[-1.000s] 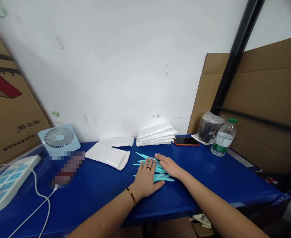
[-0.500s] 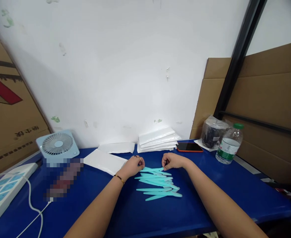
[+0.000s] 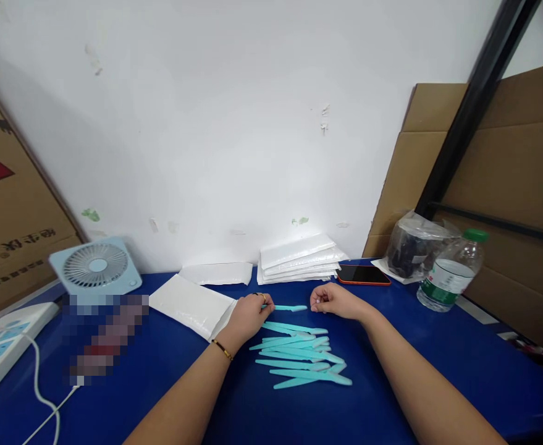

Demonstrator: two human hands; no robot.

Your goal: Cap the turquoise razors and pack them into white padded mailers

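My left hand (image 3: 254,313) pinches the handle end of one turquoise eyebrow razor (image 3: 292,308), which points right just above the pile. A small gap to the right of its tip, my right hand (image 3: 329,301) is closed, fingers curled and thumb pressed in, and nothing shows in them. Below both hands, several more turquoise eyebrow razors (image 3: 294,364) lie loosely overlapped on the blue table (image 3: 308,414), mostly lengthwise from left to right. Beside my left wrist rests a white padded mailer (image 3: 185,301), partly covered by that hand.
Stacked white mailers (image 3: 294,262) lean by the wall, with another mailer (image 3: 218,273) to their left. A phone (image 3: 364,275), a bagged dark cup (image 3: 405,250) and a water bottle (image 3: 451,272) stand right. At left are a fan (image 3: 97,266) and a power strip (image 3: 7,346).
My left hand has drawn one razor away from the pile. The right hand, formerly at a razor's end, is now apart from it. The view has shifted slightly.
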